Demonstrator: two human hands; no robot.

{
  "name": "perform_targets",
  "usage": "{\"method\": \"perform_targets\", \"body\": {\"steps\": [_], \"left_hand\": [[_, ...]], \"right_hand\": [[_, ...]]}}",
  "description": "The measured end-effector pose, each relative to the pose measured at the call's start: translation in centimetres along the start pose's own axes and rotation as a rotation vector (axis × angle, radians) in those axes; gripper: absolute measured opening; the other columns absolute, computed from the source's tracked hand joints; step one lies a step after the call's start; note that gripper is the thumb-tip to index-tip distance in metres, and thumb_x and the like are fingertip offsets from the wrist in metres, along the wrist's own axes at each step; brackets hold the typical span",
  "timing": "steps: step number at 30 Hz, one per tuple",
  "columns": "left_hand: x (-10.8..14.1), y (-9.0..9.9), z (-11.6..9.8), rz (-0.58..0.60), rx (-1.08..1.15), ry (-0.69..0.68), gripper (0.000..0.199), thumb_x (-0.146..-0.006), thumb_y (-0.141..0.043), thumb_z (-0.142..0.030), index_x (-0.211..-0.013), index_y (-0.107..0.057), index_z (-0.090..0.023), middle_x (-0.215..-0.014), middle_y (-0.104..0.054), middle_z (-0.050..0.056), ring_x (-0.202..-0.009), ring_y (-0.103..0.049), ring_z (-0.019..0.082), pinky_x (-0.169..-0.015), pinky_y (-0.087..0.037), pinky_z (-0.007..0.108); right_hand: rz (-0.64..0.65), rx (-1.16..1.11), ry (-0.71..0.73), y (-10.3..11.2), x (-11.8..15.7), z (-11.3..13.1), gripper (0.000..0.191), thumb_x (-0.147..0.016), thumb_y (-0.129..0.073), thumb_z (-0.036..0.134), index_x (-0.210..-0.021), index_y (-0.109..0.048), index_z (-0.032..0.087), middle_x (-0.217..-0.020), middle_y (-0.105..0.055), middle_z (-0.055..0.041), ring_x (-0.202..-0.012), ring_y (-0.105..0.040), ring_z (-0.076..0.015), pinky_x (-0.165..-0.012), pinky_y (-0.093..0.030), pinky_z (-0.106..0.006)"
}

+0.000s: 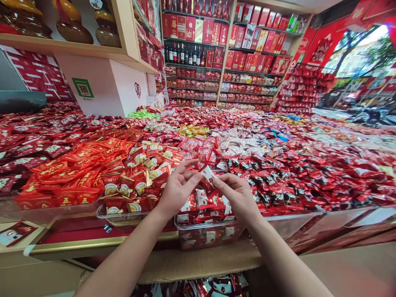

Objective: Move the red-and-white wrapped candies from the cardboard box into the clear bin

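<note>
Head view: in the centre of the frame, two bare hands are raised over a clear plastic tub [210,236] and have one small red-and-white packet [208,175] between them. The right hand [239,196] grasps the packet's right end, pinched between thumb and forefinger. The left hand [177,189] has its thumb at the packet's left edge and its fingers partly curled with the forefinger extended; whether it bears any grip cannot be told. Progress, as judged: the packet is clear of the pile and presented between both hands; setting it down is not yet done. No tear is evident in the wrapper, though fingers cover part of it. Orientation: the white part of the face shows upward and toward the camera; the long axis appears to slant from upper left to lower right, the lower end at the right thumb. With the edges partly hidden, this reading is tentative. Matching packets [202,199] lie in the tub directly below. Adjacent stock: durian packets [125,187] left of centre, orange-red packets [76,173] farther left, and dark red packets [275,187] to the right. A cardboard flap [201,264] crosses the lower centre, beneath the tub.
</note>
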State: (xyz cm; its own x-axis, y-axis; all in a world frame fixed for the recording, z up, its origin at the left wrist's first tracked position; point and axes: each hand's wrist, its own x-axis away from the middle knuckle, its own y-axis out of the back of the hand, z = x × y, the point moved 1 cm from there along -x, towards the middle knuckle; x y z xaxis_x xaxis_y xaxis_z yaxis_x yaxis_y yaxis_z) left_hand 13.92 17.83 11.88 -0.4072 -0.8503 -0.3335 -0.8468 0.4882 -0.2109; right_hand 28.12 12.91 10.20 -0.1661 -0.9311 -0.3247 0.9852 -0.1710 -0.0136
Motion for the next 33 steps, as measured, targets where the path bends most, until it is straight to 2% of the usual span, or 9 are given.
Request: {"method": "perform_targets", "body": {"steps": [2,6,10,14,17,20,24,29,33], "left_hand": [[-0.1,0.1,0.1,-0.003,-0.019,-0.003,0.04,-0.072,-0.063,-0.027,-0.109,-0.049,-0.02,-0.074,-0.07,0.002,-0.072,-0.066,0.017,-0.067,-0.053,0.028],[0.0,0.1,0.3,0.007,-0.091,0.014,0.044,-0.071,-0.065,-0.024,-0.111,-0.048,-0.019,-0.075,-0.072,0.003,-0.075,-0.066,0.018,-0.066,-0.052,0.025],[0.1,-0.1,0.1,0.041,-0.107,0.053,0.049,-0.074,-0.062,-0.027,-0.118,-0.043,-0.019,-0.074,-0.072,0.003,-0.068,-0.066,0.017,-0.061,-0.052,0.024],[0.2,-0.2,0.1,-0.027,-0.075,0.017,0.047,-0.074,-0.062,-0.025,-0.117,-0.043,-0.018,-0.07,-0.07,0.001,-0.065,-0.065,0.015,-0.063,-0.052,0.024],[0.0,-0.1,0.3,-0.058,-0.051,0.0,0.042,-0.074,-0.061,-0.022,-0.113,-0.045,-0.019,-0.071,-0.068,0.0,-0.064,-0.065,0.014,-0.063,-0.052,0.024],[-0.2,0.3,0.6,-0.056,-0.116,-0.015,0.031,-0.076,-0.057,-0.023,-0.106,-0.046,-0.019,-0.077,-0.065,0.0,-0.07,-0.063,0.013,-0.065,-0.052,0.024],[-0.3,0.8,0.6,-0.019,-0.274,-0.027,0.017,-0.078,-0.054,-0.023,-0.094,-0.049,-0.019,-0.077,-0.061,0.0,-0.07,-0.061,0.012,-0.06,-0.051,0.022],[-0.1,0.8,0.6,0.066,-0.468,-0.046,0.012,-0.078,-0.053,-0.023,-0.089,-0.055,-0.018,-0.074,-0.061,0.0,-0.065,-0.059,0.012,-0.059,-0.049,0.022],[0.3,0.3,0.6,0.127,-0.617,-0.09,0.011,-0.078,-0.054,-0.021,-0.087,-0.059,-0.018,-0.076,-0.063,0.0,-0.068,-0.058,0.012,-0.059,-0.046,0.02]], "right_hand": [[0.009,-0.046,-0.024,0.0,-0.2,0.0,0.016,-0.073,-0.062,0.033,-0.077,-0.062,0.017,-0.067,-0.06,0.001,-0.057,-0.051,-0.0093,-0.053,-0.04,-0.023],[0.005,-0.121,-0.004,0.0,-0.3,-0.1,0.02,-0.069,-0.065,0.03,-0.085,-0.061,0.018,-0.078,-0.064,-0.0012,-0.07,-0.056,-0.0119,-0.065,-0.045,-0.026],[-0.025,-0.083,0.011,0.1,-0.2,-0.1,0.015,-0.07,-0.065,0.029,-0.076,-0.06,0.016,-0.071,-0.063,-0.0008,-0.064,-0.056,-0.0102,-0.062,-0.045,-0.024],[0.07,-0.125,0.036,-0.2,-0.1,0.0,0.028,-0.068,-0.067,0.024,-0.092,-0.053,0.02,-0.083,-0.061,0.0001,-0.072,-0.058,-0.0111,-0.064,-0.047,-0.024],[0.081,-0.12,0.033,-0.1,-0.2,-0.2,0.029,-0.068,-0.066,0.023,-0.092,-0.05,0.021,-0.084,-0.059,0.0006,-0.069,-0.056,-0.0106,-0.058,-0.046,-0.023],[0.044,0.049,0.083,0.8,-0.3,-0.3,0.021,-0.074,-0.06,0.026,-0.093,-0.053,0.021,-0.079,-0.059,-0.0007,-0.065,-0.054,-0.0111,-0.056,-0.045,-0.024],[0.081,0.422,0.204,2.5,0.0,0.6,0.021,-0.078,-0.052,0.02,-0.099,-0.057,0.019,-0.087,-0.061,-0.0044,-0.077,-0.055,-0.0149,-0.07,-0.045,-0.03],[0.286,0.789,0.318,2.7,1.1,1.9,0.026,-0.079,-0.048,0.012,-0.1,-0.061,0.018,-0.09,-0.062,-0.0062,-0.084,-0.054,-0.0164,-0.076,-0.043,-0.031],[0.417,0.996,0.32,1.8,1.6,1.9,0.032,-0.078,-0.046,0.005,-0.099,-0.064,0.019,-0.084,-0.061,-0.0065,-0.079,-0.051,-0.017,-0.071,-0.043,-0.03]]}}
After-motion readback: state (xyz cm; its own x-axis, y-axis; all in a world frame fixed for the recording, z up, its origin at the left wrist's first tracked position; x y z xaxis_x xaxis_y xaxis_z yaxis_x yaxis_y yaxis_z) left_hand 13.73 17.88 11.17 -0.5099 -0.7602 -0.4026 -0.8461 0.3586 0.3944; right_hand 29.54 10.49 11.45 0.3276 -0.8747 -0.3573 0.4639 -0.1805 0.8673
